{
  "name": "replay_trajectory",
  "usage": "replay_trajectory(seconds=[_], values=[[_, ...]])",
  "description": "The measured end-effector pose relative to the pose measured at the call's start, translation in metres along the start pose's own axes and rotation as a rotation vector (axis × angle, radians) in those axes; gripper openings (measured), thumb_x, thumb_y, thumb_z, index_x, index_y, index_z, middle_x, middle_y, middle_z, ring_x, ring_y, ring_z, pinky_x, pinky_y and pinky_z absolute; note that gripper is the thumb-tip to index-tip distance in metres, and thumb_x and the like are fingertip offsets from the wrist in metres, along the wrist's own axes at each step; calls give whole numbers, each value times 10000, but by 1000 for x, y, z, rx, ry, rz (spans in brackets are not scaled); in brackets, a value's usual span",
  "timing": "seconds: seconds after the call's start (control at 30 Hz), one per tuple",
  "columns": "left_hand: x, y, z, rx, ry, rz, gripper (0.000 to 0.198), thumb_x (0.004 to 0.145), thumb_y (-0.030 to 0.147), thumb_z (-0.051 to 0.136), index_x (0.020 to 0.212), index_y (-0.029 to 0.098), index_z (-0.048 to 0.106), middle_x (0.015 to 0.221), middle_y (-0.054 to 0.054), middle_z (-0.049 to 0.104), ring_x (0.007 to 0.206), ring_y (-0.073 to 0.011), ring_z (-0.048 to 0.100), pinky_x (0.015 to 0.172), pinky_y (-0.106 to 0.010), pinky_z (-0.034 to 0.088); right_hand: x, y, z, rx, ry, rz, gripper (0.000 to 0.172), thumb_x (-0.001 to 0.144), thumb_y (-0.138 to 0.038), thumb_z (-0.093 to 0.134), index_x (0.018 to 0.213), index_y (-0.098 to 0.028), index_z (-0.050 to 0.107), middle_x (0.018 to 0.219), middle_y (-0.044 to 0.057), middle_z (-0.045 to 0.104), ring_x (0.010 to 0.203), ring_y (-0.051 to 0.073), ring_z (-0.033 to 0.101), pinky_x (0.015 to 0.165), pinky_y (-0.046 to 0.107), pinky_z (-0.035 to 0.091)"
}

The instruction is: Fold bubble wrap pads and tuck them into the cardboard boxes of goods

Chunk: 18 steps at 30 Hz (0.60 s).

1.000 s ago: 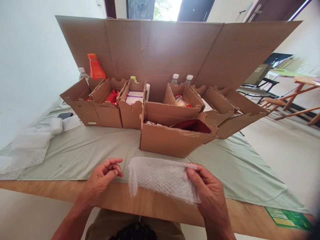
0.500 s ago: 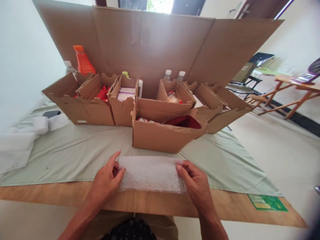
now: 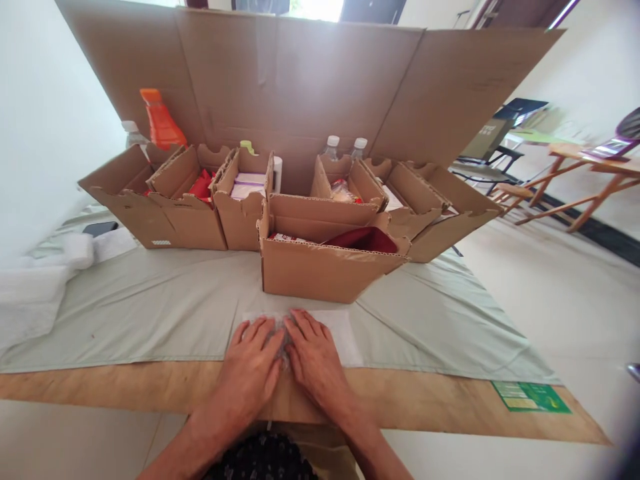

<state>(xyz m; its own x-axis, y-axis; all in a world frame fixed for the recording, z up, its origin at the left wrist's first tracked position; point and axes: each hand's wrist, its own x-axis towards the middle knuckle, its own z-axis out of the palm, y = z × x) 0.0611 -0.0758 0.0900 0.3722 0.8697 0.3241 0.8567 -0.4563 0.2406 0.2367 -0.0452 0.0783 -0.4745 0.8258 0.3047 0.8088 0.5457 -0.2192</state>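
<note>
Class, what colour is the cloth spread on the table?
The cloth is pale green, seen best in the head view.

- Bubble wrap (image 3: 346, 335) was lowered onto the cloth (image 3: 165, 310).
- Right hand (image 3: 316, 357) released its edge.
- Left hand (image 3: 254, 357) moved in beside it, both flattened atop the wrap.

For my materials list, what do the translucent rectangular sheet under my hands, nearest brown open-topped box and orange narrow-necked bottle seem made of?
Translucent rectangular sheet: probably plastic film, perhaps bubble wrap; hazy and crinkled.
Nearest brown open-topped box: matt corrugated cardboard; ridged layers line its edges.
Orange narrow-necked bottle: likely smooth plastic, given its moulded contours.
</note>
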Motion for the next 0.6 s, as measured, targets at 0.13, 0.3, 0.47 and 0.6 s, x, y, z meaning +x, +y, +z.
replay_trajectory(seconds=[0.13, 0.3, 0.47, 0.6], values=[[-18, -28, 2, 58, -90, -52, 392, 912, 185, 517, 1286, 176, 635, 1437, -129, 617, 1335, -353, 545, 1056, -615, 447, -29, 40, -1, -126, 5, 104, 477, 963, -307, 528, 1394, -106, 571, 1449, 162, 595, 1321, 337, 554, 1036, 514, 470], [-28, -43, 0, 58, -110, -50, 396, 904, 223, 531, 1279, 183, 652, 1453, -130, 605, 1338, -358, 543, 1064, -605, 438, -67, 81, -28, -291, 111, 299, 437, 1016, -391, 430, 1315, -140, 627, 1408, 162, 630, 1304, 342, 571, 986, 506, 475], [-17, -36, -1, 63, -159, -90, 414, 857, 192, 567, 1256, 194, 679, 1426, -140, 625, 1321, -376, 552, 1057, -603, 436, -40, 22, -23, -189, 115, 148, 430, 990, -271, 469, 1384, -144, 585, 1488, 159, 559, 1379, 324, 499, 1052, 500, 431], [-15, -40, -3, 37, -170, -109, 413, 868, 209, 572, 1269, 211, 669, 1440, -118, 617, 1336, -352, 543, 1078, -598, 428, -26, 0, -9, -14, -60, -21, 393, 963, -278, 538, 1341, -222, 633, 1480, 80, 583, 1359, 284, 524, 1106, 484, 398]])
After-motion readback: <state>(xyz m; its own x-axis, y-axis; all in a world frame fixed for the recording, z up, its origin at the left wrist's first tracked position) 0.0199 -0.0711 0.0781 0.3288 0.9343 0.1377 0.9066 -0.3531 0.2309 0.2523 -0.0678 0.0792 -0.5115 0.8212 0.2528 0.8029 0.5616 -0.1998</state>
